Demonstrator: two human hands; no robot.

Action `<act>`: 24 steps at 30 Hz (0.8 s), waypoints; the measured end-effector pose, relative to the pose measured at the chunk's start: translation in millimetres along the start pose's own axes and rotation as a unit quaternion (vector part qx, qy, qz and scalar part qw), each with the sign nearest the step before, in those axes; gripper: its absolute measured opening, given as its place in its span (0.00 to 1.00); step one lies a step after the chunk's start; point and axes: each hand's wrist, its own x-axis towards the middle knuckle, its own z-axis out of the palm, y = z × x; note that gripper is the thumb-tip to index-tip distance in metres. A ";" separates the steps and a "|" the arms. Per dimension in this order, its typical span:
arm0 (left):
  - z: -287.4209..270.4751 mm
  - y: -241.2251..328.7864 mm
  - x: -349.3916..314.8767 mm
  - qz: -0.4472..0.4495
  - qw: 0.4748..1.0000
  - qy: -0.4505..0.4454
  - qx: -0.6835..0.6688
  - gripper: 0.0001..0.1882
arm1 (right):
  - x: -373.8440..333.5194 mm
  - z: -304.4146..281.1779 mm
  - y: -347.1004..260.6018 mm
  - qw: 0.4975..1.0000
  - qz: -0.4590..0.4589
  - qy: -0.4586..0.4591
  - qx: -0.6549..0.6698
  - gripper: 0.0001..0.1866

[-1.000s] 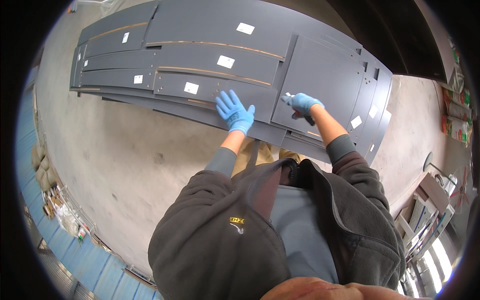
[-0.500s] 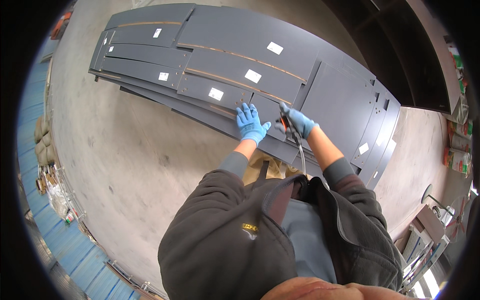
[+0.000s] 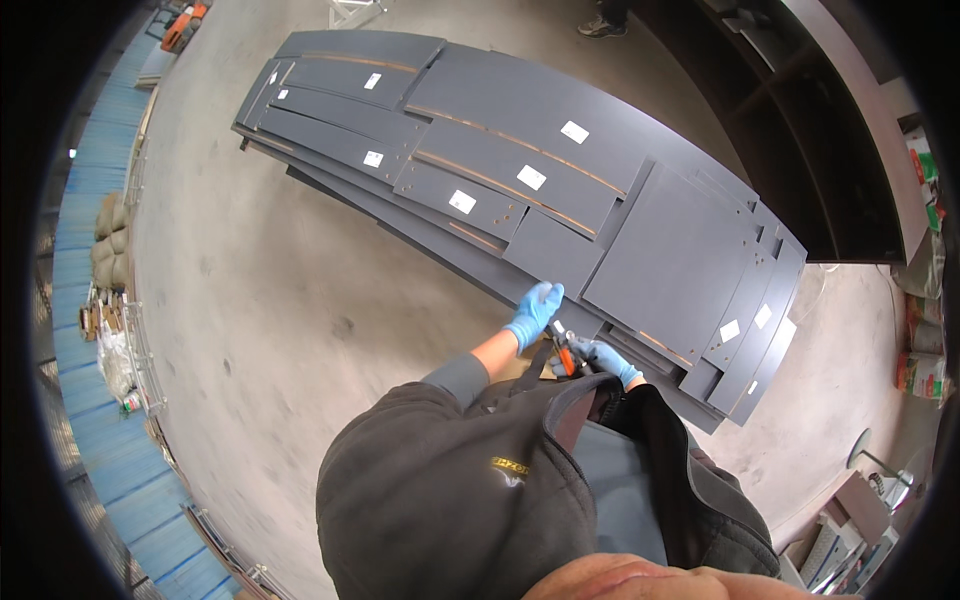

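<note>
In my right hand (image 3: 607,358), gloved in light blue, an orange and black air blow gun (image 3: 568,358) is gripped close to my jacket. Its short nozzle points up and to the left, toward my other hand. My left hand (image 3: 535,315), also in a blue glove, is raised by the near edge of the dark grey panels, its fingers loosely bent and nothing seen in them. Beneath and beyond both hands lies a long stack of dark grey panels (image 3: 665,250), with white labels (image 3: 532,177), drilled holes and some bare wood-coloured edges.
A dark shelving unit (image 3: 800,140) stands at the far right, near a person's shoe (image 3: 602,27). Concrete floor (image 3: 270,290) surrounds the stack. Filled sacks (image 3: 110,240) and blue slatted flooring (image 3: 110,400) run along the left. Packaged goods (image 3: 920,375) line the right.
My left hand has lifted off the panels and turned sideways. My right hand has drawn the air blow gun back toward my body. The panels sit lower in view.
</note>
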 end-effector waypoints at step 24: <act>-23.3 56.7 -88.3 -0.156 0.862 -0.173 -0.449 0.09 | 14.6 1.3 48.8 0.950 -0.160 0.101 -0.250 0.33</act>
